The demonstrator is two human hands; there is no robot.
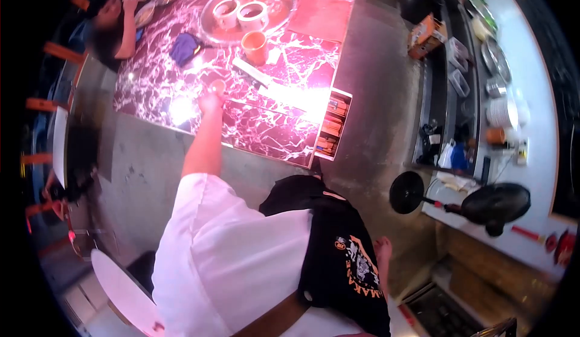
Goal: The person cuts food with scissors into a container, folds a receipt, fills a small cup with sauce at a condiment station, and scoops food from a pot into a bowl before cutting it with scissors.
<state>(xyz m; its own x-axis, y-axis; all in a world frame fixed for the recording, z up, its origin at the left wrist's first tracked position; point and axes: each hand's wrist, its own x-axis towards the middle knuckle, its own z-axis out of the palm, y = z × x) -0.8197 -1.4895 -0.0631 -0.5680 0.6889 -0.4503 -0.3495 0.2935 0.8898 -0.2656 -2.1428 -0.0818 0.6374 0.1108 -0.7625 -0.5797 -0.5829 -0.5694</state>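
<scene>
My left hand (211, 99) reaches over the marbled table (157, 89) near its front edge. Its fingers are closed around a small round cup (218, 86), whose details wash out in the bright light. To the right of that hand lies a long white strip-like thing (251, 71), partly lost in glare. An orange-brown cup (255, 48) stands just beyond. Beside my black apron (344, 264) hangs my right hand (382, 246), low and partly hidden by the cloth; its fingers look loosely apart and nothing shows in them.
A large round metal tray (207, 20) holds two pale pots (252, 16). A dark blue cloth item (185, 48) lies nearby. An open drawer (333, 125) juts from the table's right side. Another person (125, 29) sits at the far left. Black fans (495, 204) stand right.
</scene>
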